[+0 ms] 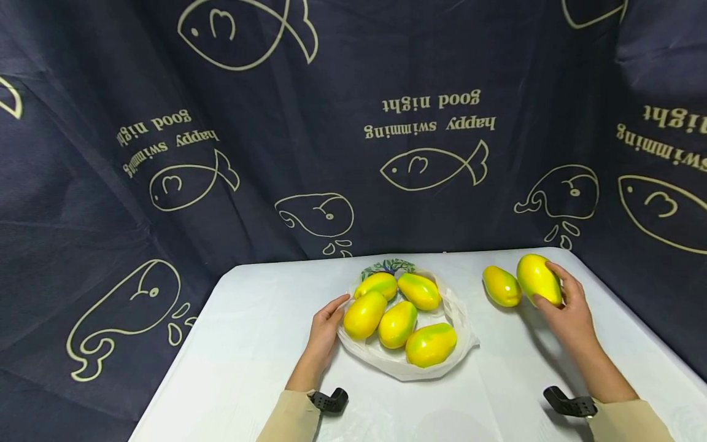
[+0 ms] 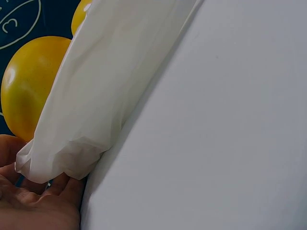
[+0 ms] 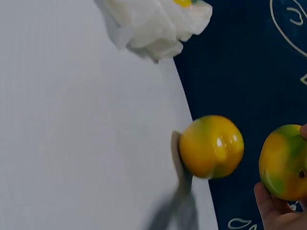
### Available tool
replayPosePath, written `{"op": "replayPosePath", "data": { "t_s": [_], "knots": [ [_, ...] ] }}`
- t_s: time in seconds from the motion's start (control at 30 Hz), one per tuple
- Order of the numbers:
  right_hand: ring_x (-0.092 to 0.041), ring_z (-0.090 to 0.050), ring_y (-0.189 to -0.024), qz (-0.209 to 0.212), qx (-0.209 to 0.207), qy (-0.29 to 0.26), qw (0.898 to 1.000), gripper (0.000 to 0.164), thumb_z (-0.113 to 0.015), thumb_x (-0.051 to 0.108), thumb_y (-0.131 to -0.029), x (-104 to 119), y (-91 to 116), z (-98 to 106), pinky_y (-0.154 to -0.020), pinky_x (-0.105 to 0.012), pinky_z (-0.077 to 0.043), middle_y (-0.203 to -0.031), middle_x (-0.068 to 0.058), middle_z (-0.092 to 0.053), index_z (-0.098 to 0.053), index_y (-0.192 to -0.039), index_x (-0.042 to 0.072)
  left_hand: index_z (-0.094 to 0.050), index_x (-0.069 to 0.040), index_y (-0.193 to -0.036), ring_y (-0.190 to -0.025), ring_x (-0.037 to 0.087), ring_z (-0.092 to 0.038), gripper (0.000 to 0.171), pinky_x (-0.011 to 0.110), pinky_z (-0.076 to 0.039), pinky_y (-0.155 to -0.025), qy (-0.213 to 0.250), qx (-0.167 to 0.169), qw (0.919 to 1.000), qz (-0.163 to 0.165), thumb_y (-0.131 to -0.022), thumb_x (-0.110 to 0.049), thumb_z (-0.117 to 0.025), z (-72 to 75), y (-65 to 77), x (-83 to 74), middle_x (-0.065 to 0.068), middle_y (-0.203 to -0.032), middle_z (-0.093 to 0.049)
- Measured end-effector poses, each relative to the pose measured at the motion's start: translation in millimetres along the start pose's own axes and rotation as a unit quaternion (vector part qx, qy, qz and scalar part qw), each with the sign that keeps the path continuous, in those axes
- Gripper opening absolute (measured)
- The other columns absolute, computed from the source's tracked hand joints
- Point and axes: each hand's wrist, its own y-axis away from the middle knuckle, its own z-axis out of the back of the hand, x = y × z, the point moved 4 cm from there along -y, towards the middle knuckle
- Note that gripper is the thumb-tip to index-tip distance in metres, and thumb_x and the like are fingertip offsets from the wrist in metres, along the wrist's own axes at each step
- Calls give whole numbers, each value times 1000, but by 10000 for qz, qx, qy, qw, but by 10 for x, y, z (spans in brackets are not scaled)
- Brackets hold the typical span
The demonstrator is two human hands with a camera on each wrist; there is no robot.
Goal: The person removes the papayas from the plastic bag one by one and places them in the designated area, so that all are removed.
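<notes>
1. In the grip of the right hand (image 1: 571,310) we see one yellow-green fruit (image 1: 537,279); the thumb lies along its near side and the fingers bend round its far side, parted only by the fruit's width.
2. Just left of that grip, a loose fruit (image 1: 501,286) lies on the table; the right wrist view shows us a narrow gap between the two.
3. Farther left of the right-hand grip, and directly right of the left hand (image 1: 322,334), stands a white bag (image 1: 381,363) with its mouth spread wide.
4. The left hand holds the bag's rim, which we see gathered between thumb and fingers in the left wrist view.
5. Inside the bag we count five more fruits; the nearest to the left-hand grip is a plump yellow one (image 1: 364,314).
6. Beyond those fruits, at the bag's far side, we notice a green and blue print (image 1: 388,267).
7. Behind each grip sit a black wristband (image 1: 329,401) and a beige sleeve (image 1: 293,418).
8. Under both hands is the white table (image 1: 237,350); past them hangs a navy cloth (image 1: 331,135) with pale fish, whales and inverted lettering.
</notes>
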Motion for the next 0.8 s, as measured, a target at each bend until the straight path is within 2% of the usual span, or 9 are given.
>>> {"op": "replayPosePath", "data": {
  "t_s": [0.13,0.2,0.33,0.4,0.43,0.53,0.6,0.8],
  "knots": [
    [16,-28,-114,-101,-146,82,9998,72,-65,7,-87,-96,-26,18,-91,-8,-28,-150,-15,-36,-40,-153,22,-60,-10,-138,-151,31,-30,38,50,-24,-125,39,-9,10000,23,-103,-12,-45,0,7,1,11,-156,-45],
    [13,-30,-116,-146,-152,160,9997,71,-65,7,-88,-136,-37,21,-92,-8,-27,-149,-17,-36,-40,-153,21,-60,-9,-138,-151,33,-30,38,52,-24,-125,-26,-6,10000,-18,-104,-12,-44,-2,12,-1,13,-156,-44],
    [-18,-38,-132,-275,35,370,9989,71,-62,9,-90,-201,-55,16,-96,-10,-27,-152,-21,-35,-35,-155,18,-61,-10,-137,-151,32,-31,38,51,-25,-125,-27,-53,10000,29,-103,-12,-45,0,6,4,12,-155,-46],
    [-36,-34,-135,-352,150,469,9982,71,-61,9,-91,-235,-74,4,-104,-19,-30,-154,-25,-33,-33,-156,16,-61,-10,-138,-150,32,-32,38,51,-24,-125,-57,-69,10000,16,-103,-12,-45,1,9,-2,12,-155,-46],
    [-42,-33,-135,-382,215,471,9979,71,-61,8,-91,-250,-82,-4,-108,-27,-31,-154,-27,-32,-32,-156,14,-61,-11,-137,-151,31,-32,37,51,-24,-125,-39,-79,10000,40,-103,-12,-46,4,8,-1,11,-155,-46],
    [-50,-29,-137,-517,394,539,9964,72,-59,8,-91,-308,-108,-34,-112,-54,-30,-154,-32,-28,-29,-157,10,-61,-11,-137,-151,32,-32,37,51,-24,-125,-73,-84,9999,35,-103,-12,-46,5,5,-5,11,-155,-46],
    [-53,-26,-139,-539,494,543,9958,72,-58,7,-92,-346,-119,-55,-112,-66,-26,-154,-35,-26,-27,-157,7,-61,-11,-138,-150,33,-32,38,52,-25,-125,-120,-76,9999,30,-103,-12,-45,4,5,-8,12,-155,-46],
    [-55,-25,-140,-826,567,564,9934,72,-57,6,-92,-422,-131,-112,-112,-67,-24,-155,-36,-23,-25,-157,6,-61,-11,-138,-150,32,-32,38,52,-25,-125,-110,-41,9999,41,-103,-12,-45,2,3,-10,11,-156,-45]
  ]
}}
